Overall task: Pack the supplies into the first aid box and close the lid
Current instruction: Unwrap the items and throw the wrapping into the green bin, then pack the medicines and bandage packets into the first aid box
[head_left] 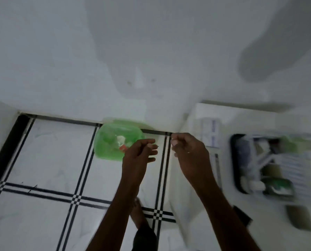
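A translucent green box (pixel 115 140) sits on the tiled floor against the wall. Blurred supplies (pixel 277 165) fill a dark tray right of it.

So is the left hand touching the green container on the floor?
Cannot tell. In the head view the left hand overlaps the green container's near edge, but it may simply be held above it, and the frame is blurred.

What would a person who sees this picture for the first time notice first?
The eye falls first on the two bare hands in the middle, the left hand and the right hand, raised with fingers curled close together. Just behind the left hand a bright green container sits on the tiled floor by the wall. At the right, a dark tray full of blurred supplies lies on a white surface.
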The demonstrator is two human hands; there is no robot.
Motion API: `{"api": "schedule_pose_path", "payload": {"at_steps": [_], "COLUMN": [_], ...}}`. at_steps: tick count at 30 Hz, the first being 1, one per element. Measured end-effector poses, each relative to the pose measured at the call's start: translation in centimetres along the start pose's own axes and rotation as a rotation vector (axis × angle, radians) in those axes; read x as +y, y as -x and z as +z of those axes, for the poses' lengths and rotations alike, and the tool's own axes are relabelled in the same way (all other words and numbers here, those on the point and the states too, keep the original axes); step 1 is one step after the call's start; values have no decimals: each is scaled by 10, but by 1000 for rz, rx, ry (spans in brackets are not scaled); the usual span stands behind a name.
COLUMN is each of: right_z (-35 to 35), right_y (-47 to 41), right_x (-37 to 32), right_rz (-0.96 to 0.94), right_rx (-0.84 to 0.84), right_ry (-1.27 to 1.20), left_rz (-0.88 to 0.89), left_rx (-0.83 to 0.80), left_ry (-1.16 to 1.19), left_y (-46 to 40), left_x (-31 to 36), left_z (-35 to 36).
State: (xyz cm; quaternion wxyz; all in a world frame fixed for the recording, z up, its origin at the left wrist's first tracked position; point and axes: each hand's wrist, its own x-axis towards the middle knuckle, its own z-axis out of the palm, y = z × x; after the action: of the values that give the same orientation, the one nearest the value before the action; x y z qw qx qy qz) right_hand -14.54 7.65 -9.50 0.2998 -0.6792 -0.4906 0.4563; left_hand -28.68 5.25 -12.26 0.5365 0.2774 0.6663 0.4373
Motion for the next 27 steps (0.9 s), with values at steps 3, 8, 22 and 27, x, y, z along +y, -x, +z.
{"api": "schedule_pose_path", "payload": {"at_steps": [3,8,22,27], "right_z": [-91,-219,-250,-270], "right_y": [28,56,90,90], "right_x": [-4,31,225,199], "right_rz": [-122,-214,114,1], "right_rx": [111,262,213,414], "right_ry": [35,166,825,636], "left_rz": [33,114,445,591], "left_rx": [-81,-218,-165,-136], "left_ry": [43,13,-452,-918], "left_y": [52,120,192,186], "left_x": [17,22,-40,-93], "left_z": [71,177,245,213]}}
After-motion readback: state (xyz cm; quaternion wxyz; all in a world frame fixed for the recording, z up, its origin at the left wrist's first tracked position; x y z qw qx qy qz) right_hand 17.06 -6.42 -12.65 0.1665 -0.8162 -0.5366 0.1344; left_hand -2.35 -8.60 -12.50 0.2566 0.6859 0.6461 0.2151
